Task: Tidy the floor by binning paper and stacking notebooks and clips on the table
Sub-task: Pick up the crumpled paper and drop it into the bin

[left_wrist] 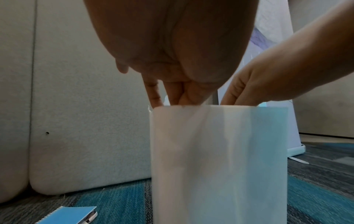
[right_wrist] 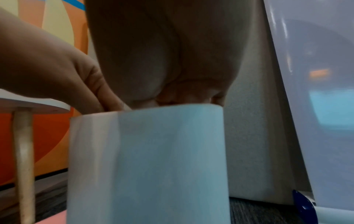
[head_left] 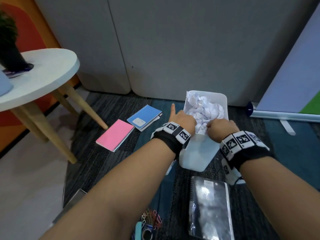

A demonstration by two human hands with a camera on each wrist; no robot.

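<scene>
Both hands reach down into the white bin (head_left: 199,153), which stands on the carpet and holds crumpled paper (head_left: 206,110). The left hand (head_left: 183,118) dips its fingers (left_wrist: 153,94) past the rim, index finger pointing away; whether it grips paper I cannot tell. The right hand (head_left: 220,126) is curled at the rim, its hold likewise hidden. Left of the bin lie a blue notebook (head_left: 144,117) and a pink notebook (head_left: 115,135); nearer than the bin lie a black notebook (head_left: 210,208) and coloured clips (head_left: 152,219). The round desk (head_left: 50,75) stands further left.
</scene>
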